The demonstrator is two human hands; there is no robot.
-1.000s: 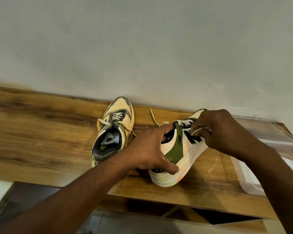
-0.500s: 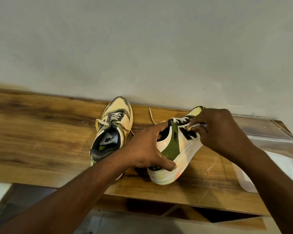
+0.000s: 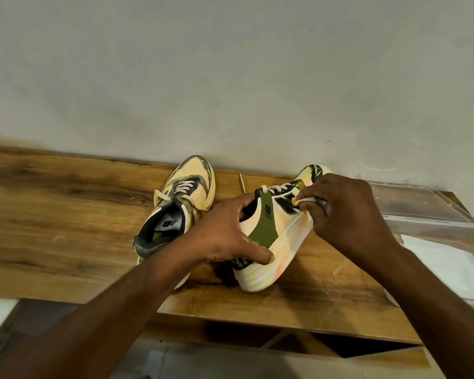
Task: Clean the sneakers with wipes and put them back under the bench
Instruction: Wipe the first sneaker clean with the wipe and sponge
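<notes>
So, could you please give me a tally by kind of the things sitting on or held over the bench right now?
Sneakers: 2, one flat on the bench at, one tilted in the left hand at.
Wipes: 1, pinched in the right hand at.
Clear plastic containers: 1, white contents unclear.
Total: 4

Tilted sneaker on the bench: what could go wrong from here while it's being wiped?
The tilted sneaker sits near the bench front edge, held only at the heel by the left hand; a hard push from the right hand with the wipe might slide it off. The loose lace could snag.
</notes>
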